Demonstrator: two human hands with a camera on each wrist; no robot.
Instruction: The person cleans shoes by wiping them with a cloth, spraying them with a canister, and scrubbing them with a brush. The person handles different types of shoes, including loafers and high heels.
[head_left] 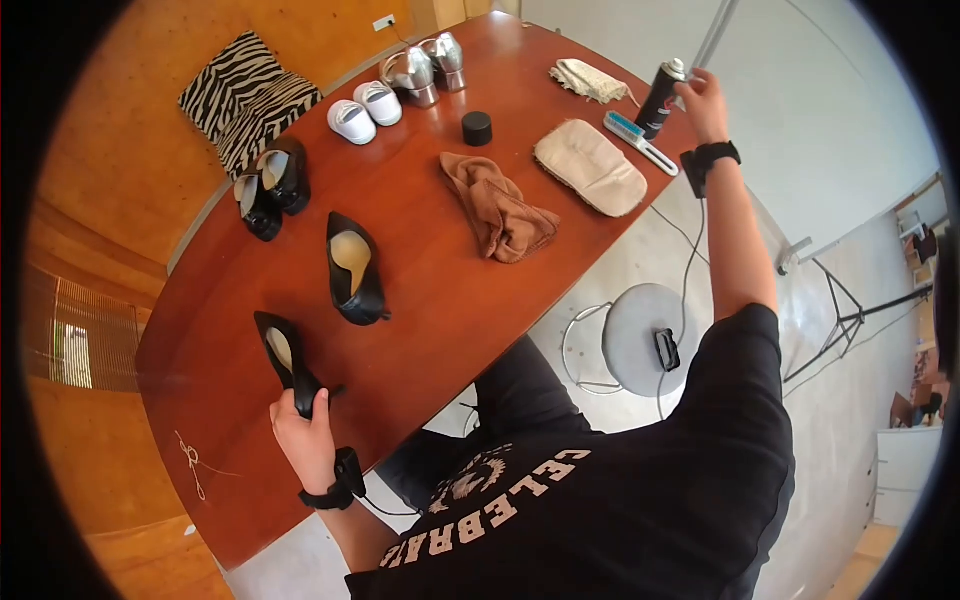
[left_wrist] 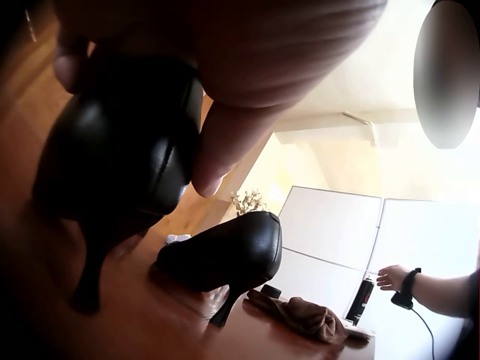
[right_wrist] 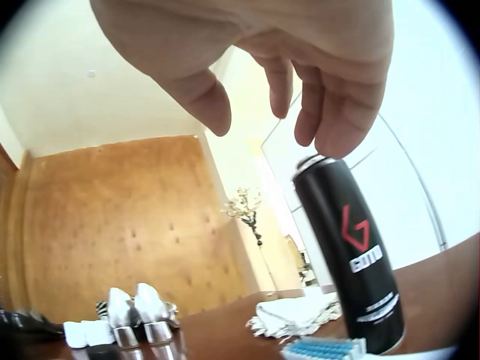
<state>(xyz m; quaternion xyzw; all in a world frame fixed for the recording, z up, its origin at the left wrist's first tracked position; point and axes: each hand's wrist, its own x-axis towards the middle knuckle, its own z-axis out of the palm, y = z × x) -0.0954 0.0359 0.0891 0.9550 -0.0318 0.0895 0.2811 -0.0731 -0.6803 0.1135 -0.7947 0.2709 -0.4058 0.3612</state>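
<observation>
My left hand (head_left: 303,435) pinches the back of a black high-heeled pump (head_left: 279,352), thumb on one side and fingers on the other, its toe pointing away from me. The matching pump (head_left: 352,270) stands on the table just beyond. At the far right, my right hand (head_left: 706,104) is beside the top of a black spray can (head_left: 655,104), which stands upright without a cap. In the right wrist view the fingers (right_wrist: 346,120) hang loosely over the can's nozzle end, wrapped round nothing. By the can's base lies a brush (head_left: 640,143) with blue bristles.
A brown cloth (head_left: 500,212), a beige pad (head_left: 590,167), a whitish cloth (head_left: 592,80) and a black cap (head_left: 477,128) lie on the table (head_left: 430,340). Along the far edge are black shoes (head_left: 285,178), white shoes (head_left: 352,122) and silver heels (head_left: 412,72). A grey stool (head_left: 640,320) stands near the table's edge.
</observation>
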